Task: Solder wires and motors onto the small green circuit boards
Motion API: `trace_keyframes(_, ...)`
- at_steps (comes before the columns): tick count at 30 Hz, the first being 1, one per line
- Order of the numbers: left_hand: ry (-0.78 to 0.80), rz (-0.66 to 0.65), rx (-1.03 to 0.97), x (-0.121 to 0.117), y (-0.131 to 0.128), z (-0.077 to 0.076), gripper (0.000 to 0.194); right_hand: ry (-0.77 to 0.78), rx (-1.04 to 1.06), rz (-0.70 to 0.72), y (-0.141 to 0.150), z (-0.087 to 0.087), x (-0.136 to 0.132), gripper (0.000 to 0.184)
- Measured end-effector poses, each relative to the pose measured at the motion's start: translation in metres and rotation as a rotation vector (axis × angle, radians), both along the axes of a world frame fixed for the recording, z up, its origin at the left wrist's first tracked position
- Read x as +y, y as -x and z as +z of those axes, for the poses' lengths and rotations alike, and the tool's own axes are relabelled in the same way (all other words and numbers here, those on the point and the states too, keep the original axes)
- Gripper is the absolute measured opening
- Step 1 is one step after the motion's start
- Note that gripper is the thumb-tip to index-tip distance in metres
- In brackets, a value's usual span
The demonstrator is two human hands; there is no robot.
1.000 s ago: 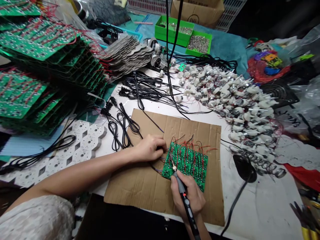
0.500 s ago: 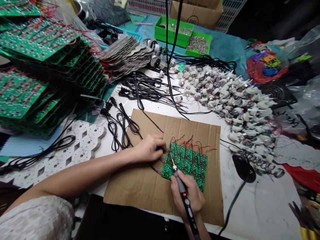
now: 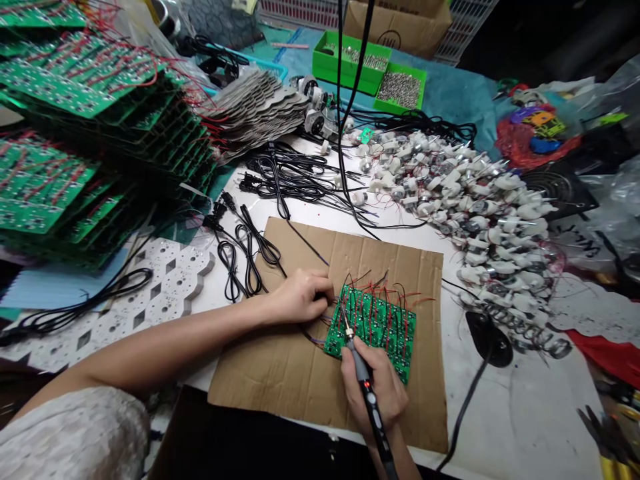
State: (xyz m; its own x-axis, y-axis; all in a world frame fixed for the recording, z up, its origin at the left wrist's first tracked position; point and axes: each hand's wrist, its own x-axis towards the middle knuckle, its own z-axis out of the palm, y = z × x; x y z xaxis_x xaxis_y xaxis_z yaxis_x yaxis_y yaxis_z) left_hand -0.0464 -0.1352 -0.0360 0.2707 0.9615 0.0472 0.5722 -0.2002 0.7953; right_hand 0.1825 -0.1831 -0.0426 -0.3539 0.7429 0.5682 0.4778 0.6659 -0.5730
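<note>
A green circuit board (image 3: pixel 395 327) with rows of red and black wires lies on a brown cardboard sheet (image 3: pixel 270 373). My right hand (image 3: pixel 377 387) grips a soldering iron (image 3: pixel 367 387) with a small red light showing on its handle. The iron's thin tip touches or hovers just over the board's upper left part; I cannot tell which. At the board's left edge, my left hand (image 3: pixel 307 297) is closed in a pinch on what looks like a thin wire, mostly hidden by the fingers. Below that hand, a black cord's coloured wire ends lie by the board.
Stacked green boards (image 3: pixel 60 87) rise on the left. Bundled black power cords (image 3: pixel 250 253) lie behind my left forearm. White motor-like parts (image 3: pixel 480 200) are heaped at the right, near a coiled iron stand (image 3: pixel 535 337). Green screw bins (image 3: pixel 353 63) stand at the back. Black cables (image 3: pixel 341 120) hang down centrally.
The view has shifted slightly. Both hands, the soldering iron and the board keep nearly the same positions relative to one another.
</note>
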Motion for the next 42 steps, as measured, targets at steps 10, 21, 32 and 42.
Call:
trace_keyframes(10, 0.017, 0.012, -0.009, 0.0, -0.001, 0.001, 0.02, -0.022, 0.107, -0.091, -0.01, -0.005, -0.006, 0.024)
trace_keyframes(21, 0.045, 0.007, 0.029, 0.002, 0.001, 0.005, 0.02, 0.006, 0.13, -0.064, -0.011, -0.002, -0.004, 0.024)
trace_keyframes(32, 0.033, 0.006, 0.077, 0.004, 0.002, 0.005, 0.022, -0.028, 0.142, -0.106, -0.019, 0.008, -0.007, 0.021)
trace_keyframes(42, 0.016, -0.003, 0.207, 0.005, 0.004, 0.02, 0.02, -0.111, 0.19, -0.168, -0.036, 0.004, -0.009, 0.023)
